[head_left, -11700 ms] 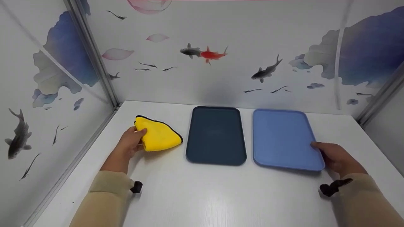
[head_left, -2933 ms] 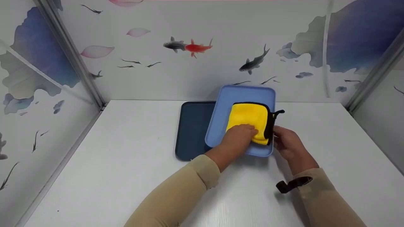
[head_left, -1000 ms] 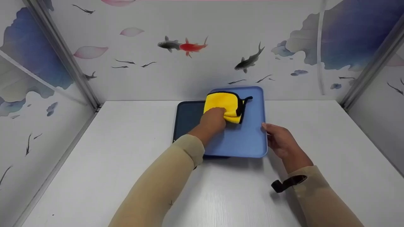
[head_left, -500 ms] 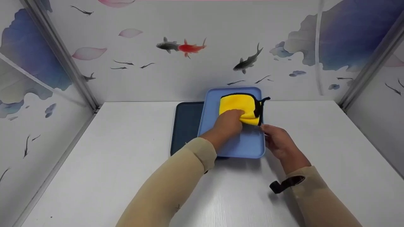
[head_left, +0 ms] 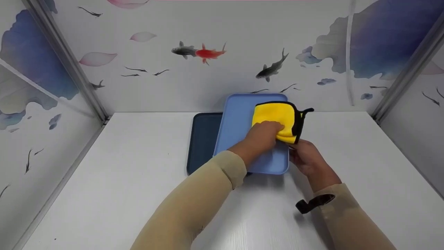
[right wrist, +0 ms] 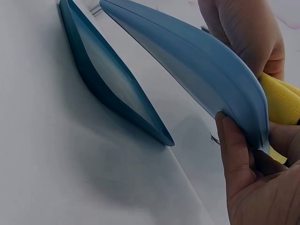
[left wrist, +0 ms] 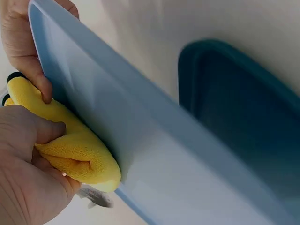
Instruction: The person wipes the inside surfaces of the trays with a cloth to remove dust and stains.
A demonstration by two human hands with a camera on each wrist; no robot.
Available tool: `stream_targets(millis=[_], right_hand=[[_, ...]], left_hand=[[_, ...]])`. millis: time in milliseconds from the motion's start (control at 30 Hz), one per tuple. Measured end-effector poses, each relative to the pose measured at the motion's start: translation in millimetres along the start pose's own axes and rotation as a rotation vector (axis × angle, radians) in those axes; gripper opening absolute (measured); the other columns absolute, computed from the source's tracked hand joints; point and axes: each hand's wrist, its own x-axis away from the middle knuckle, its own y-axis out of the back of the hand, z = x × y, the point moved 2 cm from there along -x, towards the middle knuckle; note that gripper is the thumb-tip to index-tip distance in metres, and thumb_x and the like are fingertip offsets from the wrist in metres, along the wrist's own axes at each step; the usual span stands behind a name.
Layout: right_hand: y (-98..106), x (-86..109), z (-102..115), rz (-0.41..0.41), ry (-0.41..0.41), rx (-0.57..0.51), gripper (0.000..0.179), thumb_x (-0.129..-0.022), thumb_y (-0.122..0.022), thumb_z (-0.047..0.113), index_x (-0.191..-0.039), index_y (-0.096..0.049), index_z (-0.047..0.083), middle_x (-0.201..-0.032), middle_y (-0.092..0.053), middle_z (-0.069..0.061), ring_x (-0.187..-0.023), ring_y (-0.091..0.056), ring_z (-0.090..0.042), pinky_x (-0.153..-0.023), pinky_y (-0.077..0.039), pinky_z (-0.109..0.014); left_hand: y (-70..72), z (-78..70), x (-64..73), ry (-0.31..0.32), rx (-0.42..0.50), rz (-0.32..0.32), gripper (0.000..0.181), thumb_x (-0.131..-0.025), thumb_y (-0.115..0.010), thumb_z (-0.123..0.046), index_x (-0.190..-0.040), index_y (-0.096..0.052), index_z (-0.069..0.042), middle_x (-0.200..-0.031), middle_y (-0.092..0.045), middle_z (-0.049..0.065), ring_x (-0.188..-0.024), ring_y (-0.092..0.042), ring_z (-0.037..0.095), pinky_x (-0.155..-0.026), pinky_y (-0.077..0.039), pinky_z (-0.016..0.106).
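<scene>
The right hand (head_left: 307, 158) clamps the edge of the raised blue tray (head_left: 239, 114) while the left hand (head_left: 262, 139) grips the yellow cloth (head_left: 272, 113) over its right side, apparently wiping; the next stroke likely calls for a steady tray, partly over the dark tray (head_left: 204, 139).

Even, muted light fills the head view, with pale glare on the near part of the white table (head_left: 239, 232) and a soft shadow below the blue tray (head_left: 239, 114). The left wrist view is brighter, its dark tray (left wrist: 243, 108) softly blurred; the right wrist view is dimmer and bluish, with a broad, hazy shadow on the table.
</scene>
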Motion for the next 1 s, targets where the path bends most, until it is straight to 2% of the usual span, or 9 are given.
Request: stream_targets(millis=[100,167,300,367,467,600,700,833,1000], right_hand=[[0.1,-0.2,-1.1,-0.002,-0.006,-0.015,0.008,-0.101,-0.067,0.021,-0.104,-0.074,0.022,-0.098,-0.069,0.009,-0.089,-0.06,-0.009,-0.079,-0.054,-0.02],[0.0,-0.5,-1.5,-0.004,-0.017,-0.005,0.007,-0.099,-0.071,0.023,-0.1,-0.078,0.024,-0.099,-0.07,0.009,-0.091,-0.059,-0.011,-0.081,-0.053,-0.02],[-0.2,-0.4,-2.0,0.004,-0.029,0.019,0.014,-0.097,-0.075,0.027,-0.109,-0.08,0.024,-0.104,-0.074,0.011,-0.098,-0.062,-0.012,-0.086,-0.054,-0.02],[-0.3,0.5,-2.1,0.012,-0.029,0.01,0.017,-0.098,-0.073,0.026,-0.113,-0.08,0.022,-0.104,-0.075,0.011,-0.098,-0.064,-0.011,-0.086,-0.055,-0.021],[-1.1,1.6,-1.5,0.018,-0.026,0.004,0.014,-0.1,-0.07,0.026,-0.109,-0.08,0.021,-0.102,-0.075,0.011,-0.096,-0.065,-0.01,-0.085,-0.056,-0.021],[-4.0,1.8,-0.3,0.027,-0.017,0.022,0.009,-0.099,-0.072,0.028,-0.099,-0.079,0.022,-0.1,-0.072,0.009,-0.093,-0.065,-0.009,-0.083,-0.056,-0.02],[-5.6,2.2,0.5,0.037,-0.003,0.025,0.01,-0.1,-0.071,0.028,-0.097,-0.078,0.02,-0.1,-0.071,0.008,-0.093,-0.066,-0.009,-0.084,-0.056,-0.02],[-6.1,2.6,1.0,0.035,0.01,0.032,0.017,-0.099,-0.072,0.028,-0.108,-0.075,0.015,-0.104,-0.071,0.006,-0.095,-0.068,-0.009,-0.086,-0.056,-0.021],[-7.0,2.9,1.0,0.03,0.015,0.045,0.049,-0.098,-0.073,0.03,-0.137,-0.061,0.003,-0.108,-0.069,0.005,-0.099,-0.068,-0.009,-0.087,-0.057,-0.021]], left_hand=[[1.2,4.9,-1.5,-0.03,-0.112,0.009,0.038,-0.109,-0.051,-0.014,-0.145,-0.061,-0.022,-0.142,-0.067,-0.005,-0.125,-0.063,0.013,-0.116,-0.046,0.03],[3.3,8.3,-2.3,-0.035,-0.192,0.017,0.036,-0.11,-0.051,-0.016,-0.143,-0.063,-0.023,-0.14,-0.068,-0.005,-0.123,-0.064,0.015,-0.115,-0.047,0.033],[8.2,15.0,-2.4,-0.039,-0.309,0.034,0.038,-0.108,-0.054,-0.012,-0.142,-0.064,-0.025,-0.143,-0.066,-0.005,-0.128,-0.062,0.016,-0.117,-0.046,0.037],[10.0,18.1,-2.6,-0.044,-0.353,0.042,0.04,-0.107,-0.055,-0.012,-0.144,-0.062,-0.026,-0.147,-0.063,-0.006,-0.132,-0.06,0.016,-0.118,-0.045,0.037],[12.8,22.6,-2.9,-0.043,-0.412,0.049,0.042,-0.107,-0.057,-0.014,-0.147,-0.06,-0.026,-0.151,-0.06,-0.008,-0.136,-0.056,0.016,-0.12,-0.042,0.037],[18.6,29.8,-3.0,-0.016,-0.474,0.045,0.042,-0.104,-0.063,-0.018,-0.145,-0.061,-0.025,-0.146,-0.062,-0.006,-0.131,-0.056,0.018,-0.119,-0.042,0.037],[22.4,37.3,-3.6,0.006,-0.504,0.04,0.041,-0.103,-0.065,-0.018,-0.143,-0.061,-0.023,-0.141,-0.064,-0.004,-0.127,-0.057,0.02,-0.119,-0.043,0.037],[25.1,49.7,-4.7,0.029,-0.513,0.046,0.041,-0.103,-0.065,-0.016,-0.144,-0.06,-0.019,-0.14,-0.064,-0.001,-0.127,-0.056,0.021,-0.119,-0.042,0.039],[27.1,67.5,-5.2,0.066,-0.498,0.042,0.04,-0.103,-0.065,-0.015,-0.143,-0.059,-0.016,-0.138,-0.065,0.002,-0.126,-0.056,0.022,-0.119,-0.042,0.039]])
